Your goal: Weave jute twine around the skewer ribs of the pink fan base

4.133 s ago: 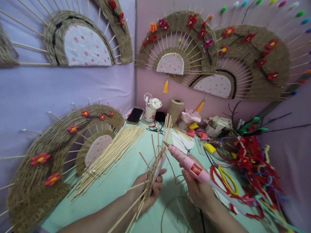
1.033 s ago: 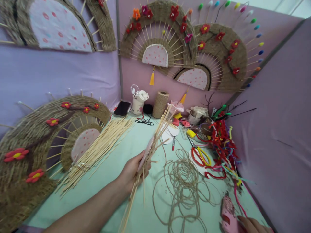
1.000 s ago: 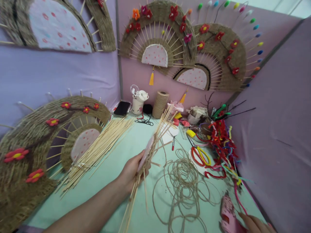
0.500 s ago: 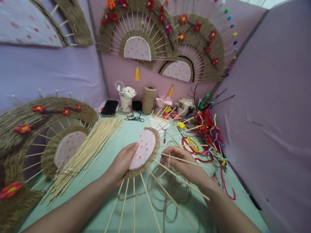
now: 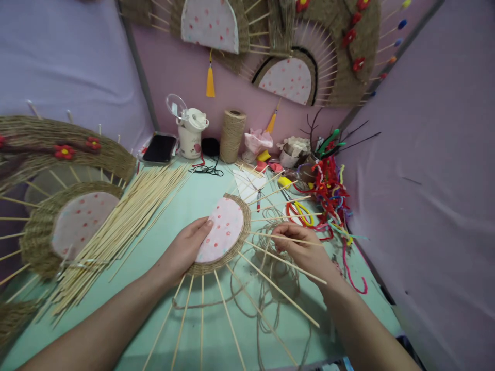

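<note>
My left hand (image 5: 189,245) is closed on the straight edge of a half-round fan (image 5: 222,229), thumb on its pale, red-spotted face. A woven twine band (image 5: 242,245) rims the curved side, and thin wooden sticks radiate from it. Among the sticks on the right, my right hand (image 5: 301,250) has its fingertips pinched together on the jute twine (image 5: 266,247), one stick crossing over the fingers. Loose loops of that twine lie tangled on the table below. A strand also runs across the lower sticks.
On the left lie a bundle of sticks (image 5: 131,221) and a larger finished fan (image 5: 83,221). Along the back stand a phone (image 5: 159,148), a white cup (image 5: 191,136) and a twine spool (image 5: 232,136). Scissors (image 5: 299,212) and coloured pipe cleaners (image 5: 328,190) are at right.
The view has tilted down and shifted. My right hand has drawn slightly away from the woven rim, fingertips closing together. My left hand keeps its hold on the fan.
</note>
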Demonstrator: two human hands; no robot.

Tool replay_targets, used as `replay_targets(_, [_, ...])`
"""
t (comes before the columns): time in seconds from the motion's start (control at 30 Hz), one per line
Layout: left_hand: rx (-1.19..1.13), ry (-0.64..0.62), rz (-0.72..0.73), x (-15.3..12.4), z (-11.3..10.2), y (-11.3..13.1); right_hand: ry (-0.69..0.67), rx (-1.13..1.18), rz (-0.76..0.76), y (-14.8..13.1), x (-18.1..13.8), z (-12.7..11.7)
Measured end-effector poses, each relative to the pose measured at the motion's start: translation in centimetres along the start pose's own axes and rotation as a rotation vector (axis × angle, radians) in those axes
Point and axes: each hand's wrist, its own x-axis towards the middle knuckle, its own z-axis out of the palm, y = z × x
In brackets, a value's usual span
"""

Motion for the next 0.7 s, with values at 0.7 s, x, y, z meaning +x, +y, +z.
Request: replay_targets(0.7, [0.445, -0.091, 0.21, 1.8, -2.2, -0.7, -0.274, 0.539, 0.405, 1.5, -0.3, -0.5])
